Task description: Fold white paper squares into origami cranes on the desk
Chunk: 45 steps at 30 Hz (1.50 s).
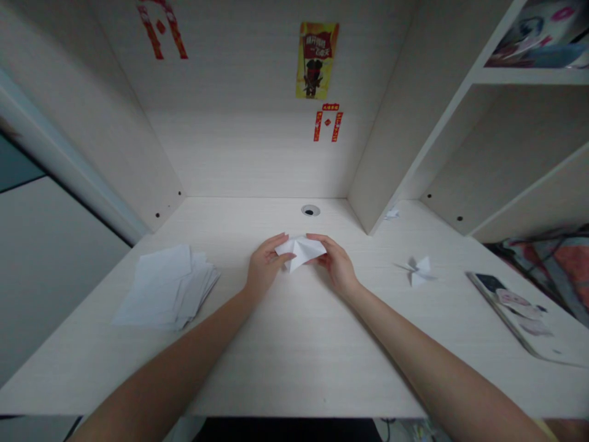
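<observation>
A small piece of folded white paper (300,250) is held just above the middle of the desk, its creased faces spreading to both sides and a point hanging down. My left hand (268,263) pinches its left end, thumb in front and fingers behind. At the right end, my right hand (335,263) grips the paper, with its fingertips along the top edge and partly behind it. To the left lies a stack of white paper sheets (161,285), fanned out on its right side. A folded white paper figure (419,271) with pointed ends rests to the right.
On the right of the pale desk (276,368) lies a phone or tablet-like device (524,316) in a decorated case. A round cable hole (310,210) is near the back wall. An upright panel (414,110) divides off shelves, with a small white scrap (392,213) by its foot.
</observation>
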Motion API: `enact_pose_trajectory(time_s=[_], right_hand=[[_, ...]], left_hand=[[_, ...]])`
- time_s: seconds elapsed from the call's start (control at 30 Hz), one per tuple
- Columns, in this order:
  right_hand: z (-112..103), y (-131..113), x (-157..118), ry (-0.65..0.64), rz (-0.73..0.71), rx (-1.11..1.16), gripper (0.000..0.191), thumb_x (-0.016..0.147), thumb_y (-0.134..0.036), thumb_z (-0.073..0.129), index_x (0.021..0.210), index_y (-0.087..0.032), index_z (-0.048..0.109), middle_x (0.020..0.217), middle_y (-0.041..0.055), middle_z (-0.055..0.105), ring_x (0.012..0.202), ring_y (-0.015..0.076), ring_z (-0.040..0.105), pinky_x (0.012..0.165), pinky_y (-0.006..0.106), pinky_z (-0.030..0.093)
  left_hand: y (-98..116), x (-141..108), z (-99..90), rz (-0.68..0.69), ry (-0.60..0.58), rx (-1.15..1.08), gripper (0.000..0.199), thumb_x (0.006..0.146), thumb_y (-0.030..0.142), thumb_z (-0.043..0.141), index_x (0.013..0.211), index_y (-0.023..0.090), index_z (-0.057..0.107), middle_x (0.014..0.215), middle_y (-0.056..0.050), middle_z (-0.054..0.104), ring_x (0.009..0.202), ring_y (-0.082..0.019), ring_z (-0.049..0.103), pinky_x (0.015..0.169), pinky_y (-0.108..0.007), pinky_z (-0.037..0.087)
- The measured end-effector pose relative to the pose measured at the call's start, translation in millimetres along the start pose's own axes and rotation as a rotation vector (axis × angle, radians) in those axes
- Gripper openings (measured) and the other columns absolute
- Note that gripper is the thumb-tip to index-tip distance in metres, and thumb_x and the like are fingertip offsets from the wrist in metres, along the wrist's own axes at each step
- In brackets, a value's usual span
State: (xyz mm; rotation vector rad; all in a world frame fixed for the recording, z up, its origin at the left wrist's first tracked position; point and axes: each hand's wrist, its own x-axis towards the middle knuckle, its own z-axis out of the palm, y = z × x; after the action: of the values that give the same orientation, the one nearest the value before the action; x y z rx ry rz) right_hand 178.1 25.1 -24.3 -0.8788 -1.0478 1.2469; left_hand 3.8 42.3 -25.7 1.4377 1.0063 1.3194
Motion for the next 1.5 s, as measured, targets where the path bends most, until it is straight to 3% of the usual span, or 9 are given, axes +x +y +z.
enact_pose_trajectory(time_s=[0.1, 0.23, 0.37, 0.5, 0.7, 1.1, 1.37, 1.5], right_hand=[[4.4, -3.8, -3.4, -0.008, -0.024, -0.009, 0.036, 0.079, -0.049, 0.049, 0.097, -0.022, 0.066, 0.099, 0.0059, 0.064, 0.088, 0.0217, 0.058, 0.066, 0.032, 0.051], [7.5, -6.0, -6.6, -0.036, -0.076, -0.116, 0.039, 0.071, -0.039, 0.066, 0.107, -0.024, 0.060, 0.087, 0.0018, 0.067, 0.076, 0.0168, 0.059, 0.072, 0.031, 0.048], [6.5, -3.7, -6.2, -0.005, -0.129, -0.181, 0.038, 0.074, -0.037, 0.063, 0.109, -0.024, 0.058, 0.086, 0.0012, 0.067, 0.074, 0.0166, 0.060, 0.074, 0.031, 0.047], [6.1, -4.2, -6.0, 0.077, -0.206, -0.277, 0.034, 0.077, -0.039, 0.060, 0.108, -0.025, 0.060, 0.098, 0.0033, 0.067, 0.088, 0.0197, 0.061, 0.079, 0.033, 0.047], [8.3, -5.2, -8.8, 0.026, -0.263, -0.453, 0.040, 0.067, -0.038, 0.072, 0.104, -0.025, 0.065, 0.110, 0.0048, 0.064, 0.104, 0.0242, 0.056, 0.087, 0.036, 0.045], [9.5, -10.2, -9.8, 0.003, -0.190, -0.429, 0.037, 0.067, -0.036, 0.071, 0.102, -0.023, 0.067, 0.097, 0.0039, 0.067, 0.079, 0.0188, 0.060, 0.066, 0.029, 0.047], [9.6, -7.8, -9.5, 0.000, -0.188, -0.428, 0.034, 0.068, -0.036, 0.070, 0.100, -0.023, 0.067, 0.097, 0.0038, 0.068, 0.083, 0.0201, 0.061, 0.072, 0.032, 0.048], [11.0, -9.7, -9.5, 0.039, -0.217, -0.375, 0.027, 0.072, -0.038, 0.066, 0.095, -0.024, 0.069, 0.100, 0.0040, 0.068, 0.094, 0.0216, 0.060, 0.085, 0.035, 0.045]], left_hand=[[2.4, -0.2, 0.9, -0.015, 0.003, -0.002, 0.042, 0.062, 0.024, 0.074, 0.104, 0.020, 0.067, 0.124, -0.009, 0.058, 0.109, -0.021, 0.056, 0.092, -0.033, 0.047], [7.9, -1.6, 4.8, -0.102, -0.005, -0.081, 0.049, 0.061, 0.024, 0.074, 0.109, 0.020, 0.064, 0.119, -0.008, 0.062, 0.102, -0.021, 0.060, 0.091, -0.035, 0.047], [9.3, -2.0, 6.3, -0.094, -0.001, -0.128, 0.046, 0.061, 0.023, 0.075, 0.106, 0.017, 0.066, 0.119, -0.010, 0.062, 0.105, -0.022, 0.059, 0.094, -0.037, 0.045], [8.8, -2.3, 4.9, -0.020, -0.009, -0.067, 0.039, 0.062, 0.023, 0.074, 0.100, 0.018, 0.069, 0.121, -0.009, 0.060, 0.109, -0.022, 0.056, 0.096, -0.036, 0.044], [12.9, -4.1, 2.1, 0.082, -0.034, 0.122, 0.032, 0.067, 0.023, 0.071, 0.099, 0.023, 0.070, 0.117, -0.007, 0.063, 0.109, -0.021, 0.056, 0.093, -0.034, 0.046], [9.1, -6.0, 3.0, -0.015, -0.068, 0.069, 0.037, 0.069, 0.029, 0.069, 0.105, 0.021, 0.068, 0.116, -0.006, 0.064, 0.104, -0.021, 0.060, 0.095, -0.034, 0.046], [9.4, -10.0, 4.3, -0.053, -0.046, 0.197, 0.036, 0.076, 0.037, 0.061, 0.108, 0.023, 0.065, 0.103, -0.001, 0.070, 0.088, -0.018, 0.065, 0.080, -0.028, 0.051], [8.3, -9.7, 3.3, -0.047, -0.007, 0.224, 0.034, 0.075, 0.039, 0.062, 0.105, 0.023, 0.067, 0.098, 0.000, 0.072, 0.086, -0.018, 0.065, 0.076, -0.027, 0.051]])
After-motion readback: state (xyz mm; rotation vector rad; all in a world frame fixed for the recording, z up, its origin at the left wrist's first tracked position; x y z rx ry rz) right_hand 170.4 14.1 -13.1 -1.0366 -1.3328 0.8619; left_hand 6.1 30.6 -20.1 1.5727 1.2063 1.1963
